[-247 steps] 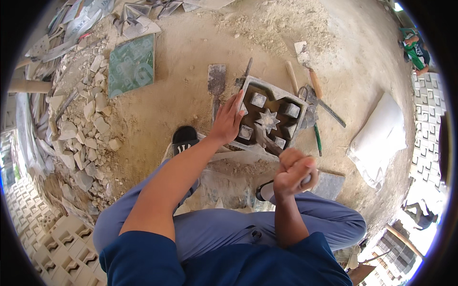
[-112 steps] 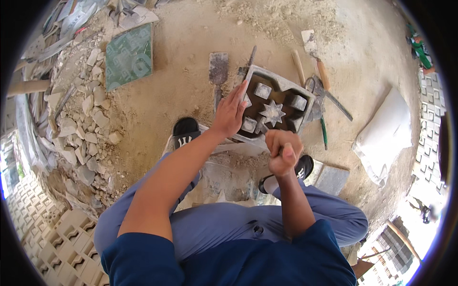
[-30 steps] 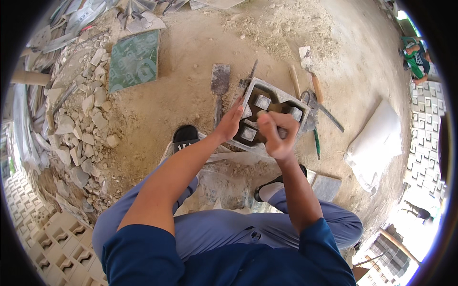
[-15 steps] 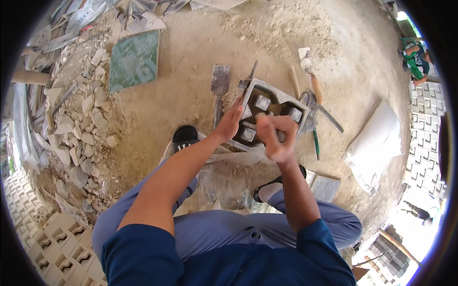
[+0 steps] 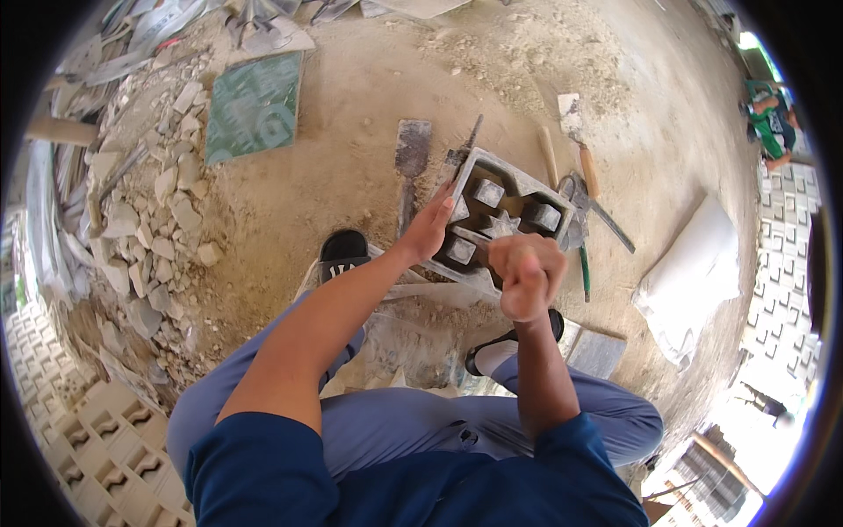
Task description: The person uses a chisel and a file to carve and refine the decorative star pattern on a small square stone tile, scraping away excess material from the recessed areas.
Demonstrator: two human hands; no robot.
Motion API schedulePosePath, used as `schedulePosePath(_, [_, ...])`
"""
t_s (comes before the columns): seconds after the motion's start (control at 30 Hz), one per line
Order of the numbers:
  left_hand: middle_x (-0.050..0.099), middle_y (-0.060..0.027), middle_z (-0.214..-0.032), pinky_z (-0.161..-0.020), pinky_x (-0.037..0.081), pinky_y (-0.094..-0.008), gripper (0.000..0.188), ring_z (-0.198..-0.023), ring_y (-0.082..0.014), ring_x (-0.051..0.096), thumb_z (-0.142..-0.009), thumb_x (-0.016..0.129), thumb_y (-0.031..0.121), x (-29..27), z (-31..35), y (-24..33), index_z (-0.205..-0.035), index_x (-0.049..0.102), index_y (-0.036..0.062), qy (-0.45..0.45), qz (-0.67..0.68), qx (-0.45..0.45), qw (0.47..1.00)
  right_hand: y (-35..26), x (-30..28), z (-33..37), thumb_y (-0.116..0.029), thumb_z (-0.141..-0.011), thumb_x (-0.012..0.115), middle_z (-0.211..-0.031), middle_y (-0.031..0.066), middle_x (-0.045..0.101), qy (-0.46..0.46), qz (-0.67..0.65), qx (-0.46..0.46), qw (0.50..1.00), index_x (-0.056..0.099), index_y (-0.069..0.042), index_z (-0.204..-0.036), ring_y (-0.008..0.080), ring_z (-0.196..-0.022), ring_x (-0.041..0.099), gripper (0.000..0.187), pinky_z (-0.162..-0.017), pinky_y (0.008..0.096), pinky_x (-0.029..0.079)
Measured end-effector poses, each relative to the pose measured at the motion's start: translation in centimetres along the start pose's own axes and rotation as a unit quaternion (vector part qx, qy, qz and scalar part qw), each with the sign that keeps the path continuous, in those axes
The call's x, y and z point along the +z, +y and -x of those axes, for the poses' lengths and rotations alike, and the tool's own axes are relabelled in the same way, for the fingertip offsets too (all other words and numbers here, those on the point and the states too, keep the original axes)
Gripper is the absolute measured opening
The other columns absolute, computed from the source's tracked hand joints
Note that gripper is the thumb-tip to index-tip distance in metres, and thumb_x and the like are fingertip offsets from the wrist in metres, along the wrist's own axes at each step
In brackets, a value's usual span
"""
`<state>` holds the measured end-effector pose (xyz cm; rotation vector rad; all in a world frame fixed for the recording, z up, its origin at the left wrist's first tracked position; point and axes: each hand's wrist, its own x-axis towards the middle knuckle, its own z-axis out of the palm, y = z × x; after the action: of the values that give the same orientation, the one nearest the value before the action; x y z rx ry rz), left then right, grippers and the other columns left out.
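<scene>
A grey rectangular mould (image 5: 518, 176) with several square blocks standing up inside it and a star-shaped piece (image 5: 501, 224) at its middle sits tilted in front of me. My left hand (image 5: 428, 230) grips its left rim, fingers along the outer side. Over the near right part of the mould, my right hand (image 5: 529, 274) is closed in a fist. A thin strip shows at the fist's left side, but what the hand holds is mostly hidden. Left of the mould lies a flat dusty trowel (image 5: 413, 149).
Right of the mould lie a wooden-handled tool (image 5: 589, 171), metal shears (image 5: 575, 198) and a green-handled tool (image 5: 585, 272). A white sack (image 5: 694, 272) rests further right. Broken stone (image 5: 167, 193) and a green board (image 5: 255, 107) lie left. Another person (image 5: 773, 123) is at the far right.
My right fist has moved toward me and slightly right, uncovering the star-shaped middle piece. My left hand keeps its hold on the rim. The whole view has shifted slightly.
</scene>
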<state>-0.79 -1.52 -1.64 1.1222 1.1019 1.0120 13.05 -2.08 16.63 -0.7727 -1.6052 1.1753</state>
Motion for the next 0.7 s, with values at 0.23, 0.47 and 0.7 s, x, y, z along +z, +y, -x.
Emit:
schedulePosePath(0.23, [0.021, -0.0216, -0.164, -0.123, 0.012, -0.0369, 0.063, -0.155, -0.0309, 0.012, -0.11, 0.028, 0.044, 0.0, -0.6, 0.8, -0.155, 0.031, 0.0008, -0.016, -0.005, 0.038, 0.999, -1.4, 0.1, 1.0, -0.041, -0.105, 0.031, -0.049, 0.0042, 0.038, 0.008, -0.024, -0.028, 0.999, 0.038, -0.005, -0.057, 0.0207, -0.042, 0.04, 0.061, -0.043, 0.0335, 0.029])
schedulePosePath(0.47, [0.021, -0.0213, -0.164, -0.124, 0.012, -0.0371, 0.061, -0.155, -0.0306, 0.011, -0.11, 0.028, 0.043, -0.7, -1.0, -0.2, -0.156, 0.032, 0.0027, 0.0, -0.011, 0.024, 1.0, -0.2, 0.6, 0.9, -0.042, -0.104, 0.039, -0.047, 0.006, 0.037, 0.07, -0.079, -0.038, 0.994, 0.033, -0.005, -0.054, 0.0164, -0.04, 0.035, 0.062, -0.039, 0.032, 0.023])
schedulePosePath(0.7, [0.022, -0.02, -0.164, -0.124, 0.011, -0.037, 0.06, -0.155, -0.0302, 0.012, -0.11, 0.028, 0.042, -0.4, -0.5, 0.2, -0.156, 0.032, 0.0032, 0.005, 0.016, 0.011, 1.0, 0.3, 0.9, 1.1, -0.037, -0.103, 0.042, -0.046, 0.0058, 0.034, 0.064, -0.067, -0.064, 0.994, 0.033, -0.003, -0.054, 0.0164, -0.039, 0.033, 0.06, -0.04, 0.0316, 0.023])
